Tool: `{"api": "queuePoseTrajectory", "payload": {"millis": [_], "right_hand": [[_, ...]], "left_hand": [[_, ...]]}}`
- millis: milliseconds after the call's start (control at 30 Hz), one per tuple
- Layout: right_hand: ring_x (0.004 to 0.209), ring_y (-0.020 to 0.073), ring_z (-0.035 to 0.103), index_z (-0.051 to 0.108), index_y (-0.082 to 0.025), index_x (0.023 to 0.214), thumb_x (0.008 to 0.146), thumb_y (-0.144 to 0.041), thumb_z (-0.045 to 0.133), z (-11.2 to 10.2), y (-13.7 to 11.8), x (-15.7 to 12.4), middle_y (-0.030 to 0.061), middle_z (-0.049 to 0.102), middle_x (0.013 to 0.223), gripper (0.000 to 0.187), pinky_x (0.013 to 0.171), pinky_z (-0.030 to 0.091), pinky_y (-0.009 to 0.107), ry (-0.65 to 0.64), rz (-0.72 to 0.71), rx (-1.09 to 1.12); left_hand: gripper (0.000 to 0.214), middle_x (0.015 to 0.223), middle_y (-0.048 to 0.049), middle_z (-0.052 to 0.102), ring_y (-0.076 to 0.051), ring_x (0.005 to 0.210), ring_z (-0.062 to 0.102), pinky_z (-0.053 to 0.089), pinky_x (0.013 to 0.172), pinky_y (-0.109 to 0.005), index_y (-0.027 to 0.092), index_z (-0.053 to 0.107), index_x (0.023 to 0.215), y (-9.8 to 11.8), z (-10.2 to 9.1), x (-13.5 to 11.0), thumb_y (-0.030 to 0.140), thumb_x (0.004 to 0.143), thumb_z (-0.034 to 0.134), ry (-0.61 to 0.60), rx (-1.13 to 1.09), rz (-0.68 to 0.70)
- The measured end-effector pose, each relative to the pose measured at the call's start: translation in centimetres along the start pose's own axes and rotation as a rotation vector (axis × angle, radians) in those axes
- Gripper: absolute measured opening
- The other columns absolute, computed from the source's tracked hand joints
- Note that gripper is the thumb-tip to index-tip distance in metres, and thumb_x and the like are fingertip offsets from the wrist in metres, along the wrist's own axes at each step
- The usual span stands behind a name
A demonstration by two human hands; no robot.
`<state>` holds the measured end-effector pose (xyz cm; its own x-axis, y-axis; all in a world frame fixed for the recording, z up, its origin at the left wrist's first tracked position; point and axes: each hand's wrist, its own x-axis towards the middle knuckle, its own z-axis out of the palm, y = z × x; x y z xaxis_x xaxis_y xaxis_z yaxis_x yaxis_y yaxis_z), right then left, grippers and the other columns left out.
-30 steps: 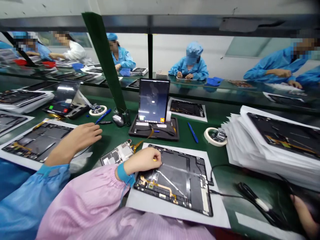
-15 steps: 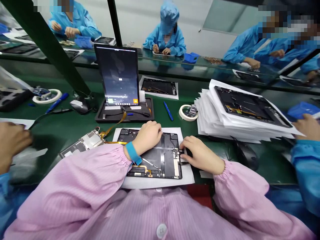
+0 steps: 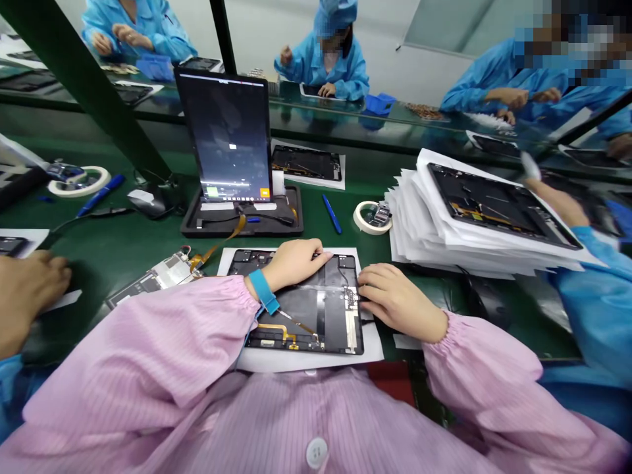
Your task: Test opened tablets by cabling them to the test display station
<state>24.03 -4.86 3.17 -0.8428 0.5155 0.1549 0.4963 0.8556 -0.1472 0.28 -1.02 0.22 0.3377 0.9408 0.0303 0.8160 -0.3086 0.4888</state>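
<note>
Crosswise before the pink smock (image 3: pixel 316 408), an opened tablet housing (image 3: pixel 296 303) lies flat on a white paper sheet (image 3: pixel 306 363), inner side up. Its long axis runs left to right, with the pale connector strip (image 3: pixel 351 327) along the right-hand end. Any lettering on its parts is too small to read. The right hand (image 3: pixel 397 299) has its fingers bent narrowly at that end; what they hold, if anything, cannot be told. The left hand (image 3: pixel 296 262), with a teal wrist strap (image 3: pixel 263 291), reaches palm down over the far long edge, fingers close together; its grip is hidden. Left of the housing, a circuit assembly (image 3: pixel 170 271) lies aslant. Farther off are a blue pen (image 3: pixel 332 214) and a masking-tape roll (image 3: pixel 368 228). Beyond, a lit tablet (image 3: pixel 232 125) stands upright, long axis vertical, its screen text illegible beside green and orange blocks.
</note>
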Motion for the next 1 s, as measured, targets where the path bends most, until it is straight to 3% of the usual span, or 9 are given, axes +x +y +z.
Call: {"api": "queuePoseTrajectory", "payload": {"millis": [133, 233, 367, 467, 567, 833, 1000], "right_hand": [[0.115, 0.0227, 0.051, 0.064, -0.018, 0.094, 0.093, -0.022, 0.051, -0.2, 1.0, -1.4, 0.0071, 0.062, 0.114, 0.014, 0.106, 0.032, 0.048, 0.040, -0.003, 0.044], [0.112, 0.0253, 0.053, 0.067, -0.020, 0.097, 0.093, -0.026, 0.052, -0.7, 0.9, -2.6, 0.0087, 0.061, 0.115, 0.016, 0.098, 0.040, 0.047, 0.173, 0.137, 0.102], [0.070, 0.0160, 0.061, 0.063, -0.023, 0.109, 0.093, -0.031, 0.052, -0.2, -1.1, -3.0, 0.0037, 0.065, 0.081, 0.022, 0.064, 0.051, 0.030, 0.251, 0.468, 0.568], [0.042, 0.0099, 0.047, 0.056, -0.020, 0.102, 0.090, -0.040, 0.055, 1.2, -2.3, -2.2, -0.0027, 0.058, 0.060, 0.024, 0.039, 0.039, 0.021, 0.214, 0.750, 0.996], [0.040, 0.0079, 0.043, 0.049, -0.019, 0.087, 0.085, -0.047, 0.060, 2.6, -2.6, -1.6, -0.0032, 0.057, 0.059, 0.029, 0.037, 0.034, 0.018, 0.208, 0.833, 1.171], [0.046, 0.0084, 0.044, 0.048, -0.019, 0.087, 0.089, -0.044, 0.057, 3.6, -2.7, -2.1, -0.0026, 0.057, 0.063, 0.026, 0.043, 0.034, 0.019, 0.254, 0.811, 1.135], [0.057, 0.0126, 0.051, 0.048, -0.021, 0.084, 0.092, -0.037, 0.050, 3.8, -2.8, -1.5, -0.0024, 0.056, 0.065, 0.018, 0.054, 0.039, 0.024, 0.205, 0.748, 0.858]], "left_hand": [[0.037, 0.081, -0.0013, 0.068, -0.019, 0.075, 0.061, 0.035, 0.058, -0.026, 0.020, 0.061, 0.082, -0.1, 0.0, 0.1, 0.050, 0.090, 0.040, -0.014, -0.003, -0.024], [0.037, 0.081, -0.0013, 0.069, -0.019, 0.076, 0.062, 0.034, 0.058, -0.026, 0.020, 0.062, 0.082, -0.1, 0.1, 0.2, 0.050, 0.089, 0.042, -0.012, 0.003, -0.041], [0.035, 0.082, -0.0007, 0.069, -0.019, 0.075, 0.061, 0.034, 0.058, -0.026, 0.021, 0.062, 0.080, -0.2, 0.1, 0.1, 0.049, 0.088, 0.043, -0.008, -0.016, -0.039], [0.035, 0.081, -0.0006, 0.069, -0.019, 0.074, 0.061, 0.033, 0.058, -0.026, 0.021, 0.062, 0.080, -0.1, 0.0, 0.1, 0.049, 0.088, 0.043, -0.014, -0.030, -0.050], [0.035, 0.080, -0.0012, 0.068, -0.018, 0.074, 0.061, 0.033, 0.058, -0.026, 0.020, 0.062, 0.080, 0.0, -0.1, 0.1, 0.049, 0.088, 0.044, -0.020, -0.029, -0.057], [0.035, 0.080, -0.0011, 0.069, -0.019, 0.074, 0.060, 0.033, 0.058, -0.026, 0.021, 0.062, 0.080, 0.1, -0.1, 0.1, 0.049, 0.088, 0.043, -0.018, -0.030, -0.059], [0.035, 0.081, -0.0014, 0.069, -0.019, 0.075, 0.060, 0.034, 0.059, -0.026, 0.021, 0.063, 0.081, 0.2, 0.0, 0.2, 0.049, 0.088, 0.043, -0.016, -0.015, -0.069]]}}
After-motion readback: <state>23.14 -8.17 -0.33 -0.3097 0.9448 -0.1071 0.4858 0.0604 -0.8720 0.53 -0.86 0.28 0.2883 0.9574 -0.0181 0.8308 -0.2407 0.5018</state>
